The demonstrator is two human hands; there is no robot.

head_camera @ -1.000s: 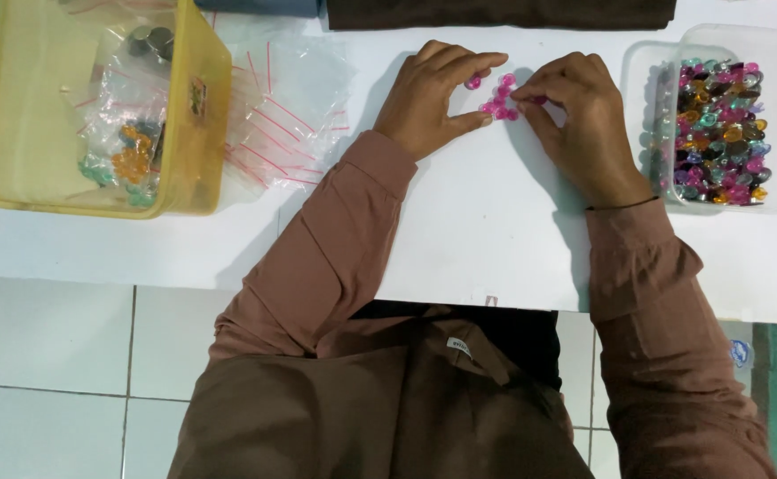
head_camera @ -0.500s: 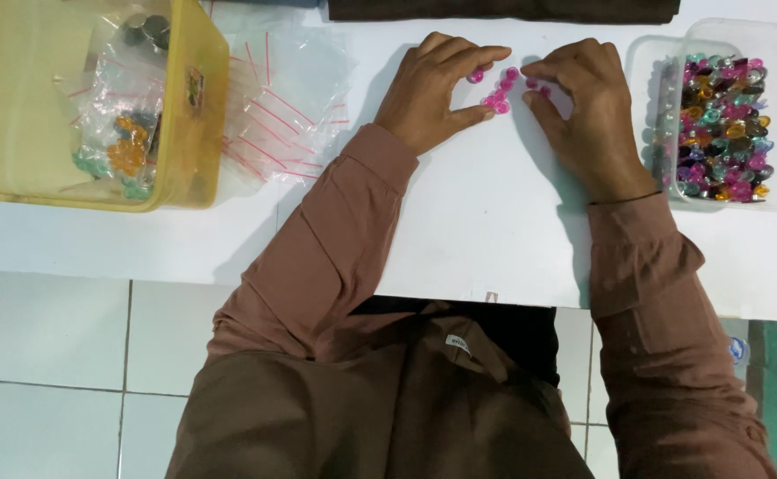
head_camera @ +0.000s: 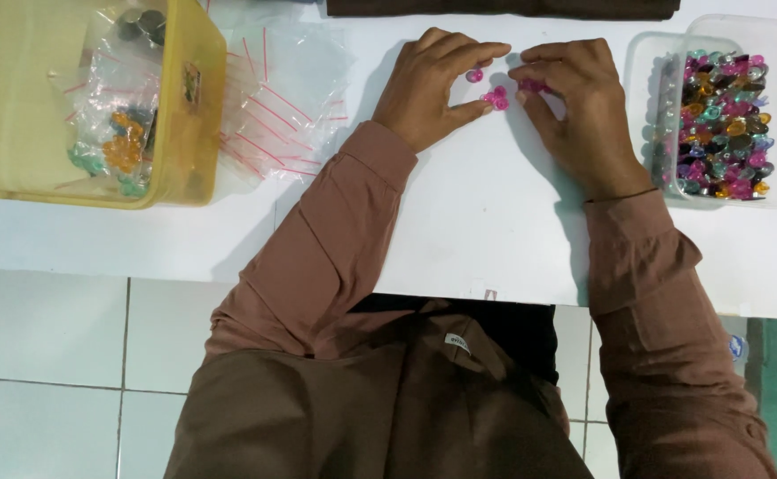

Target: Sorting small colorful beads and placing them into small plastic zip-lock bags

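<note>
Glossy pink plastic beads (head_camera: 496, 96) — matt white table (head_camera: 459, 222) — clear shiny plastic bags (head_camera: 286, 89)

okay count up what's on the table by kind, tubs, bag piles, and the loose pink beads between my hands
Tubs: 2, a yellow tub and a clear tub
Bag piles: 1, clear bags
Loose pink beads: about 4, in a cluster; a few more may be hidden under the right hand
Total: about 7

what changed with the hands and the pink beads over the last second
Very little. The left hand and right hand stay curled around the pink beads on the white table, with only slight finger shifts; the right fingertips now pinch one pink bead. Nothing was clearly let go. The yellow tub, plastic bags and clear box of beads stayed put.
</note>
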